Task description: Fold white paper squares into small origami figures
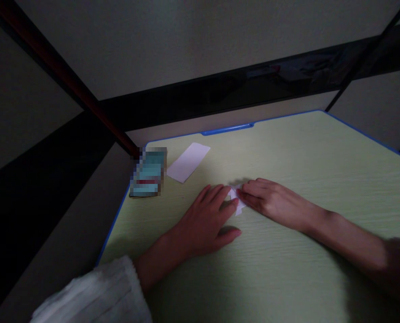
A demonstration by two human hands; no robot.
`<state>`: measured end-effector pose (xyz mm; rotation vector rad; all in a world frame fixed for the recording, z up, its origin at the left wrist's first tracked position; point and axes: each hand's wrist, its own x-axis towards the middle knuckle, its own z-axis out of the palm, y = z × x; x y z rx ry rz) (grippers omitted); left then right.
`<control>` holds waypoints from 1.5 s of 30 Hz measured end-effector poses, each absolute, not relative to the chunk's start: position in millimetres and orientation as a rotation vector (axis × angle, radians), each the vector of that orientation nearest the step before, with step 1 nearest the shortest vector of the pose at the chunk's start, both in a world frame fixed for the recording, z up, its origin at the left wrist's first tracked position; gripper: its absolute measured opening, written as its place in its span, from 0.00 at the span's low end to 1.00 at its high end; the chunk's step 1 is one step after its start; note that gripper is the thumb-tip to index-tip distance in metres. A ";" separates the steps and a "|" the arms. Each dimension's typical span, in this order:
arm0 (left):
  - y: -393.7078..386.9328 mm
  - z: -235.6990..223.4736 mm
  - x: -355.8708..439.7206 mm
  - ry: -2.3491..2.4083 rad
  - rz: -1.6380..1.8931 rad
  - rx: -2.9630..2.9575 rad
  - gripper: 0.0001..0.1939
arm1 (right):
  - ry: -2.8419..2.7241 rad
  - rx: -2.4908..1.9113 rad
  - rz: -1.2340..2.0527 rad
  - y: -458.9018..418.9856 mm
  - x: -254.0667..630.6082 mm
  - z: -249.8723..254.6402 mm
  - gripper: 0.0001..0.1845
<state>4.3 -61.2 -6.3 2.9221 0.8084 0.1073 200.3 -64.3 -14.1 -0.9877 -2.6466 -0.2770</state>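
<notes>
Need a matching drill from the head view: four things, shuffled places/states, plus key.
Things:
1. Small paper piece
2. Larger paper sheet
3. Pixelated rectangular item
4. Narrow ledge

Places/states:
A. Blue, at the far edge of the table
B. Beside the table's left edge, details obscured
C. Between the left hand and right hand, partly covered by fingers
D. Flat, untouched by either hand

Pairs: 1-C, 2-D, 3-B, 4-A
</notes>
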 end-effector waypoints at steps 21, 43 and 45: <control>-61.4 -7.1 4.2 0.827 0.093 2.872 0.28 | -2.723 -0.945 -0.340 -63.0 201.4 -12.7 0.10; -56.6 -9.4 2.7 0.816 0.087 2.801 0.29 | -2.710 -0.984 -0.290 -64.3 201.2 -11.2 0.10; -56.4 -8.9 3.1 0.814 0.089 2.799 0.30 | -2.682 -1.053 -0.177 -65.1 201.1 -8.3 0.12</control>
